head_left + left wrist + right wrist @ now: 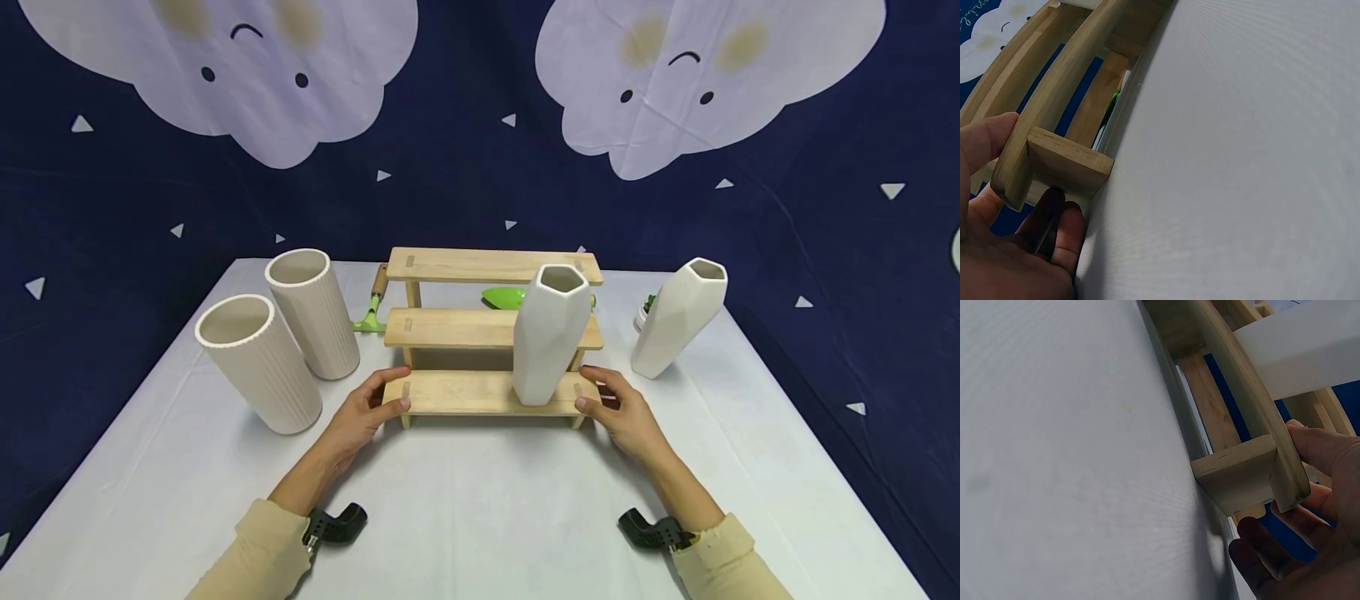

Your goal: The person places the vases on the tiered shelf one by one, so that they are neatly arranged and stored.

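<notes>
A three-tier wooden plant stand (457,392) stands on the white table between my hands. My left hand (363,417) grips the left end of its lowest step, thumb on top and fingers beside the leg. At the opposite end my right hand (622,412) holds the same step in a like way, as the right wrist view shows. A white faceted vase (549,342) stands on the right part of that lowest step. In the left wrist view the step's end (1013,169) and a leg (1072,162) sit close to the left hand's fingers.
Two ribbed cream vases (262,367) (315,317) stand at the left. Another white faceted vase (678,317) is at the right, a small potted plant (645,308) behind it. A green hand tool (371,321) and a green trowel (501,297) lie behind the stand. A dark curtain (465,200) hangs beyond.
</notes>
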The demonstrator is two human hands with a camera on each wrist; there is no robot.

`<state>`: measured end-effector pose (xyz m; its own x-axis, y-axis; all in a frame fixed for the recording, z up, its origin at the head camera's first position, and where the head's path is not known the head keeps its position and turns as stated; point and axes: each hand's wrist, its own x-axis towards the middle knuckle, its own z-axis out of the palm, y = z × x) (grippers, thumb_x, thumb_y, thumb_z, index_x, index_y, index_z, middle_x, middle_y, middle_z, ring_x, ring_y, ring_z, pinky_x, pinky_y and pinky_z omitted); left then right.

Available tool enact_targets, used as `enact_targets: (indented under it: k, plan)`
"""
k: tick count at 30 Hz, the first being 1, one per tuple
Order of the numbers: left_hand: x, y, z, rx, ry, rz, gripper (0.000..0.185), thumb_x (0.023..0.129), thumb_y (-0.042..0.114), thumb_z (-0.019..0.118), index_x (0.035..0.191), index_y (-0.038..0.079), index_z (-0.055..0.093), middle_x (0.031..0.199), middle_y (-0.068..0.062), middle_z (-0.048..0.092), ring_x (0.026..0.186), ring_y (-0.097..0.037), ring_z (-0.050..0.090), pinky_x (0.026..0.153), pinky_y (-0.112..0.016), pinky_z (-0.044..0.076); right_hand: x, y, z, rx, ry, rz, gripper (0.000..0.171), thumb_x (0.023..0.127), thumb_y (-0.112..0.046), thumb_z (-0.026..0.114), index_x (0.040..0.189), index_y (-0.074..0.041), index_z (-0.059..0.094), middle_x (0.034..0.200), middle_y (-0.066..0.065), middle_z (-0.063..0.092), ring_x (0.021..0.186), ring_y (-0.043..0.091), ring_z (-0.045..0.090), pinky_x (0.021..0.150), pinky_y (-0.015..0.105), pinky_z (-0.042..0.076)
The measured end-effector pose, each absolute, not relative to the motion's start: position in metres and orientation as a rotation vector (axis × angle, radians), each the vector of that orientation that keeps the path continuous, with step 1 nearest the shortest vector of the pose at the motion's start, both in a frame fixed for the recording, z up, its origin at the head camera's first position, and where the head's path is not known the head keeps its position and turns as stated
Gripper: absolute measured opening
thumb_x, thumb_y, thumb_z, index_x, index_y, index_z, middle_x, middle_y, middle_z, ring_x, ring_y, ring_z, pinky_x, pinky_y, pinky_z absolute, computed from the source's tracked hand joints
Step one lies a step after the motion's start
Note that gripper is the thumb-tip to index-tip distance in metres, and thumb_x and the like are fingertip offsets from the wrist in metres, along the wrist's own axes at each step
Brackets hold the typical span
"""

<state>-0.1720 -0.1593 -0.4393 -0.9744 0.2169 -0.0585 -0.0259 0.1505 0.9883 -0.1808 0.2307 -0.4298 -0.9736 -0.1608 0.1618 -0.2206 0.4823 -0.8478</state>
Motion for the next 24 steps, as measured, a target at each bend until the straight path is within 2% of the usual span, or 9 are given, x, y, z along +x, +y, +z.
enact_targets:
  k: [3,7,10,14,20,24]
  plan:
    - [-0.171,-0.159,-0.438,0.171,2.247,1.913,0.054,0.087,0.017,0.067,0.136,0.011,0.046,0.130,-0.013,0.044,0.104,-0.015,0.046,0.084,-0.020,0.041,-0.180,0.231,-0.431,0.340,-2.659,1.520,0.049,0.088,-0.016,0.067,0.133,-0.007,0.051,0.138,0.014,0.048,0.114,0.030,0.054,0.088,0.023,0.044]
    - [-0.169,-0.158,-0.434,0.128,2.264,1.892,0.053,0.087,0.017,0.066,0.137,0.012,0.046,0.127,-0.014,0.045,0.102,-0.016,0.046,0.083,-0.022,0.041,-0.171,0.223,-0.413,0.330,-2.672,1.508,0.047,0.088,-0.011,0.065,0.132,0.000,0.050,0.136,0.019,0.048,0.113,0.033,0.054,0.087,0.023,0.044]
    - [-0.168,-0.157,-0.431,0.068,2.278,1.878,0.053,0.088,0.018,0.066,0.136,0.014,0.046,0.131,-0.013,0.044,0.109,-0.019,0.044,0.089,-0.024,0.038,-0.164,0.217,-0.399,0.320,-2.679,1.508,0.045,0.088,-0.008,0.064,0.130,0.004,0.050,0.135,0.022,0.049,0.112,0.036,0.054,0.088,0.025,0.044]
    - [-0.167,-0.157,-0.429,-0.021,2.301,1.867,0.052,0.087,0.020,0.066,0.135,0.016,0.047,0.135,-0.010,0.043,0.117,-0.021,0.041,0.093,-0.026,0.036,-0.164,0.216,-0.399,0.321,-2.678,1.506,0.045,0.089,-0.008,0.064,0.130,0.003,0.050,0.135,0.021,0.049,0.111,0.035,0.055,0.087,0.024,0.044]
    - [-0.160,-0.157,-0.426,-0.042,2.297,1.940,0.050,0.089,0.019,0.064,0.135,0.013,0.045,0.132,-0.011,0.045,0.116,-0.019,0.043,0.084,-0.016,0.044,-0.164,0.216,-0.398,0.319,-2.680,1.510,0.045,0.089,-0.008,0.063,0.130,0.003,0.050,0.135,0.021,0.049,0.111,0.035,0.054,0.087,0.024,0.045]
    - [-0.154,-0.158,-0.423,-0.073,2.315,1.947,0.049,0.090,0.019,0.063,0.136,0.014,0.045,0.132,-0.011,0.045,0.113,-0.017,0.043,0.084,-0.020,0.045,-0.162,0.215,-0.395,0.319,-2.680,1.512,0.045,0.089,-0.008,0.063,0.130,0.003,0.050,0.135,0.021,0.049,0.111,0.034,0.054,0.087,0.023,0.045]
